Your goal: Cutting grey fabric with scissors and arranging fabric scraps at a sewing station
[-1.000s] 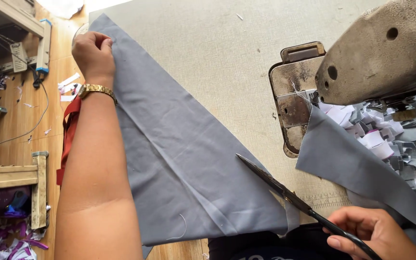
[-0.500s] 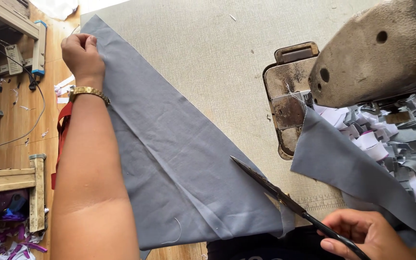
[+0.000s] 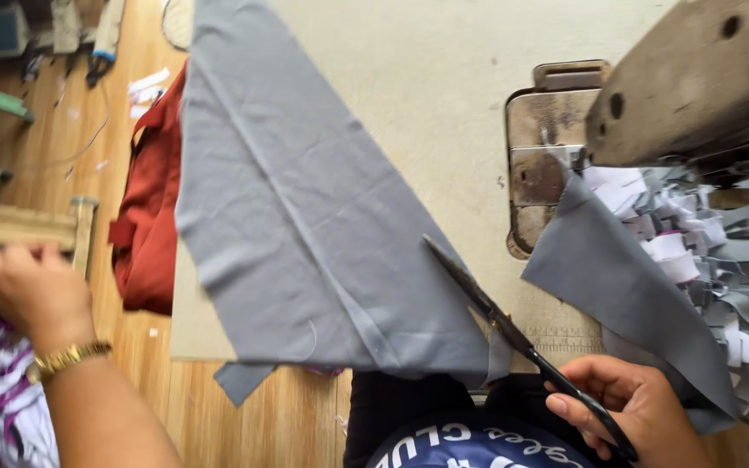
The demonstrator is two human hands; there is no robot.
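A large grey fabric piece (image 3: pixel 305 208) lies flat on the beige sewing table (image 3: pixel 426 78), its lower edge hanging over the near side. My right hand (image 3: pixel 630 407) grips black scissors (image 3: pixel 496 316) whose blades rest closed on the fabric's lower right corner. My left hand (image 3: pixel 32 290), with a gold bracelet on the wrist, is off to the left over the floor beside a wooden frame (image 3: pixel 19 230); its fingers are curled and I cannot tell whether it holds anything. A second grey fabric piece (image 3: pixel 626 277) lies to the right.
A sewing machine (image 3: pixel 687 87) with a metal plate (image 3: pixel 543 160) stands at the right. Several grey and white fabric scraps (image 3: pixel 721 243) are heaped beside it. A red cloth (image 3: pixel 153 217) hangs off the table's left side above the wooden floor (image 3: pixel 132 381).
My left hand has let go of the fabric's far corner and swung down to the left, off the table. The scissors stay near the lower right corner.
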